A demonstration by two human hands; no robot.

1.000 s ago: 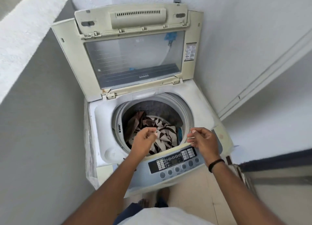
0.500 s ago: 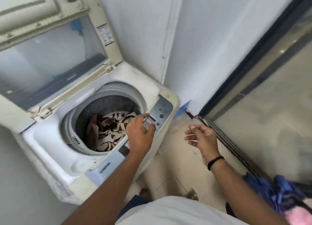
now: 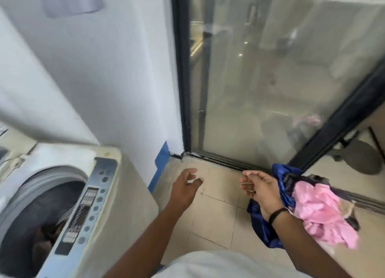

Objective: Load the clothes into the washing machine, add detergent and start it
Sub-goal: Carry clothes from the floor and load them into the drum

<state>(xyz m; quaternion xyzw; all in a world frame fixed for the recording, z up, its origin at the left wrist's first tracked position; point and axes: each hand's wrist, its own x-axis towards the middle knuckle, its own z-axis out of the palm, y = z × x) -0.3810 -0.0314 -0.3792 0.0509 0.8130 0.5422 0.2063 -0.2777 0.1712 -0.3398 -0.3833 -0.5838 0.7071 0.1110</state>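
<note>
Beside the washing machine (image 3: pixel 62 204), both my hands hold nothing: left grip (image 3: pixel 185 189) loosely spread, right grip (image 3: pixel 260 191) relaxed just beside the clothes (image 3: pixel 320 211) heaped on the floor. Risk: a partial grab could drop garments short of the drum.

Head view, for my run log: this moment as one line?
hands: left, right empty | clothes on floor | washer open

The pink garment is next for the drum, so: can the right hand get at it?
Probably yes: the right hand is empty and beside the pink garment, which lies atop the blue cloth, nothing between.
</note>
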